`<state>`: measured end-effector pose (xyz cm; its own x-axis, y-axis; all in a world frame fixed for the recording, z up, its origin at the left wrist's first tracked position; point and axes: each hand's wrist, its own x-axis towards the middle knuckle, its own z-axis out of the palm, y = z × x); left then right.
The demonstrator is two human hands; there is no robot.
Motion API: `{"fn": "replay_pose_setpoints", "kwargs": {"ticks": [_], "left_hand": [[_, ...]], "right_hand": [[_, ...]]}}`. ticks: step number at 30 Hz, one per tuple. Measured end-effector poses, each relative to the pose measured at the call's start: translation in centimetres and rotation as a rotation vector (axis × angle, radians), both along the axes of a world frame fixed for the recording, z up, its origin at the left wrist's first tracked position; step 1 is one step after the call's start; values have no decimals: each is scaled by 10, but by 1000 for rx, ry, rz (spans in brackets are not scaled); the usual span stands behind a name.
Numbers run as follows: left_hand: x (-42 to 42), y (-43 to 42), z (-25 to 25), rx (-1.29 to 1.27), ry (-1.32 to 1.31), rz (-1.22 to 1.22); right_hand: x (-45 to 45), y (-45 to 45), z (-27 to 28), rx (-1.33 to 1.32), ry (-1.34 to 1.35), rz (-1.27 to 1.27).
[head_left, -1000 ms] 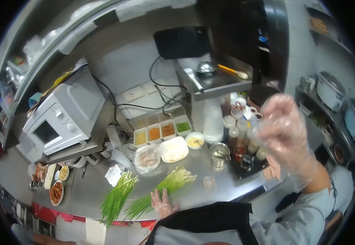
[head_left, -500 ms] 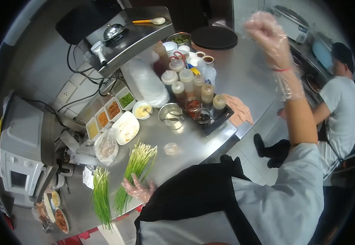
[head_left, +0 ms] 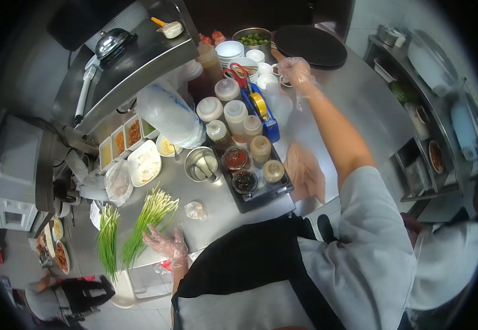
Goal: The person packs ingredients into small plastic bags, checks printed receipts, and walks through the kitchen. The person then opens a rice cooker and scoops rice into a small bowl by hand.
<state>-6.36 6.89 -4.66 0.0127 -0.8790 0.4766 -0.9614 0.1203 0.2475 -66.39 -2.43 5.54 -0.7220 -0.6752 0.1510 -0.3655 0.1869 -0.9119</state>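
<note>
My left hand point(head_left: 165, 243), in a clear plastic glove, has its fingers spread at the lower end of a bunch of green chives point(head_left: 150, 217) on the steel counter point(head_left: 211, 234). A second bunch of chives point(head_left: 108, 242) lies to its left. My right hand point(head_left: 295, 71), also gloved, is stretched out at the back of the counter with its fingers curled together. It is beside small white cups point(head_left: 266, 81), near the black round tray point(head_left: 311, 47). What its fingers hold, if anything, is too small to make out.
Sauce bottles point(head_left: 235, 115) and jars crowd a black tray point(head_left: 250, 202) in the middle, beside a blue tape dispenser point(head_left: 269, 124). A metal pot point(head_left: 201, 164) and food containers point(head_left: 144, 163) stand left. A co-worker point(head_left: 448, 264) is at the right, another person point(head_left: 66, 297) lower left.
My right hand has come down from its raised position to the cups at the counter's back. My left hand stays by the chives, fingers spread. The view has shifted rightward.
</note>
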Motion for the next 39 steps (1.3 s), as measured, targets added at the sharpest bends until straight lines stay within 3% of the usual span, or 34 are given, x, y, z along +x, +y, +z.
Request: {"fn": "replay_pose_setpoints", "kwargs": {"ticks": [4, 7, 11, 14, 17, 20, 23, 26, 28, 30, 32, 35, 37, 39], "left_hand": [[-10, 2, 5, 61, -110, 87], [-13, 1, 7, 77, -105, 96], [-13, 0, 6, 66, -92, 76], [-17, 0, 9, 80, -87, 101], [-14, -2, 4, 7, -97, 60], [-14, -2, 5, 50, -70, 76], [-16, -1, 6, 47, -54, 77], [-12, -3, 3, 31, -89, 58], [-10, -3, 1, 17, -93, 37], [-9, -3, 1, 6, -90, 13], [-8, -2, 2, -8, -80, -9], [-5, -1, 1, -22, -56, -11], [-5, 3, 8, -53, 93, -38], [-21, 5, 33, -67, 301, -107]], "right_hand": [[-58, -63, -64, 457, 367, 109], [-50, -65, -79, 341, 521, 94], [-49, -76, -86, 384, 886, 120], [-37, -69, -53, 657, 617, 205], [-64, -101, -108, 550, 484, 6], [-96, -116, -138, 733, 944, 249], [-39, -71, -73, 398, 719, 75], [-21, -58, -42, 517, 531, 86], [-30, -63, -53, 593, 794, 120], [-40, -64, -71, 469, 730, 50], [-46, -66, -87, 140, 335, -112], [-96, -77, -112, 500, 1045, -1], [-99, -72, -96, 557, 973, -178], [-46, -18, -10, 158, 611, -130]]}}
